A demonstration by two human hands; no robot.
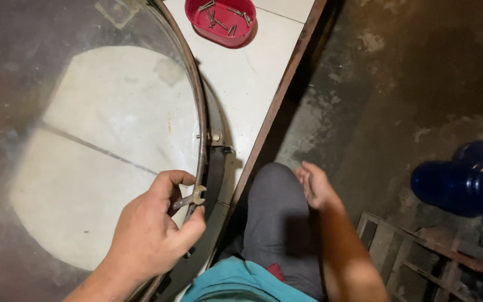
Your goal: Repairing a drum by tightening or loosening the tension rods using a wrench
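Observation:
My left hand [155,226] grips a small open-ended wrench [192,198], whose jaw rests against the metal rim [199,112] of a large round drum with a clear, see-through head [85,128]. A bolted lug bracket [217,140] sits on the rim a little farther away. My right hand [314,183] hovers loosely curled over my grey-trousered knee [278,218], off the table, holding nothing.
A red plastic tray [221,19] holding several bolts stands at the far end of the white tiled table [252,72]. Right of the wooden table edge is a dark concrete floor, with blue bottles [468,179] and a wooden pallet [420,257].

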